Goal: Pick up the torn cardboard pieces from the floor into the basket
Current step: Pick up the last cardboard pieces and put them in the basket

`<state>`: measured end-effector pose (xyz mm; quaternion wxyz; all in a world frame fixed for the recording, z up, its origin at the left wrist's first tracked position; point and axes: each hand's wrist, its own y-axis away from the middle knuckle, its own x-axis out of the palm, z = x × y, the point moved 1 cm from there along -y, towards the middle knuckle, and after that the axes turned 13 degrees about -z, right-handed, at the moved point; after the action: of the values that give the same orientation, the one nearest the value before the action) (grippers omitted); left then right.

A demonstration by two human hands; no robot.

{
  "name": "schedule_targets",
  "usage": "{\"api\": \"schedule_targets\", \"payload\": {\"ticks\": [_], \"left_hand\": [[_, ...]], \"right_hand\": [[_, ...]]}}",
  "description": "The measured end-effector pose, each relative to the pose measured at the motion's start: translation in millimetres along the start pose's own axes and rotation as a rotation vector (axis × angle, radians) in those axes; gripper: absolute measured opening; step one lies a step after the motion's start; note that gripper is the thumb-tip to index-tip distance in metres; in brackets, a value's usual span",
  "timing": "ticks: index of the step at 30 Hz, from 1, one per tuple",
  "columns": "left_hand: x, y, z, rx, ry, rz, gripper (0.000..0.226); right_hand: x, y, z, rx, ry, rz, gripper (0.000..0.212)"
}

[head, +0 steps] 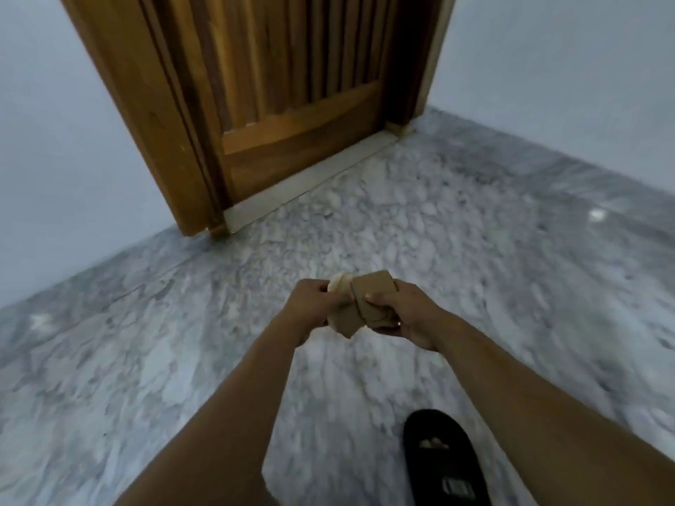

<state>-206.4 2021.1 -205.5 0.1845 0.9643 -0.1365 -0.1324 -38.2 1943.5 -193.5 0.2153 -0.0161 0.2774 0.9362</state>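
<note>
1. Head view: a person stands on a grey marble floor (456, 231) with both bare arms stretched forward. A bundle of torn cardboard pieces (370, 299) is held between the two hands, above the floor and in front of a closed wooden door (292, 104).
2. Head view, the hands: the left hand (312, 304) curls round the bundle's left end, where a paler scrap shows. The right hand (407, 317) grips the brown pieces from the right, thumb on top.
3. Head view, the task: the basket is not in sight, and no loose pieces show on the floor pictured. The step in hand appears to be carrying the gathered bundle. Done well, that means pressing the pieces together from both sides so none slips from the corner hanging below the hands, and releasing only over the basket.
4. Head view, room to move: open floor lies left, right and ahead. The door and pale wall (548, 67) close off the far side, well apart from the hands. A black slipper (442, 465) on the person's foot sits near the bottom edge. Blur could hide small scraps.
</note>
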Motion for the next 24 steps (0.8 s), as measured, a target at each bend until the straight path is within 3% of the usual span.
{"api": "schedule_targets", "payload": {"ticks": [2, 6, 11, 18, 21, 24], "left_hand": [[48, 12, -26, 0.077, -0.052, 0.13, 0.013], [139, 57, -75, 0.182, -0.161, 0.41, 0.045], [224, 105, -120, 0.328, -0.277, 0.576, 0.034], [366, 167, -134, 0.436, -0.364, 0.658, 0.015], [438, 207, -133, 0.469, -0.389, 0.694, 0.005], [513, 252, -142, 0.474, -0.396, 0.738, 0.013]], "right_hand": [[-55, 25, -3, -0.043, 0.03, -0.134, 0.014], [-158, 92, -11, -0.076, 0.128, -0.389, 0.036], [-243, 150, -21, -0.074, 0.12, -0.528, 0.042], [-368, 195, -73, -0.018, -0.232, -0.502, 0.027], [-435, 215, -108, -0.023, -0.318, -0.596, 0.026], [-506, 245, -133, -0.019, -0.36, -0.71, 0.028]]}}
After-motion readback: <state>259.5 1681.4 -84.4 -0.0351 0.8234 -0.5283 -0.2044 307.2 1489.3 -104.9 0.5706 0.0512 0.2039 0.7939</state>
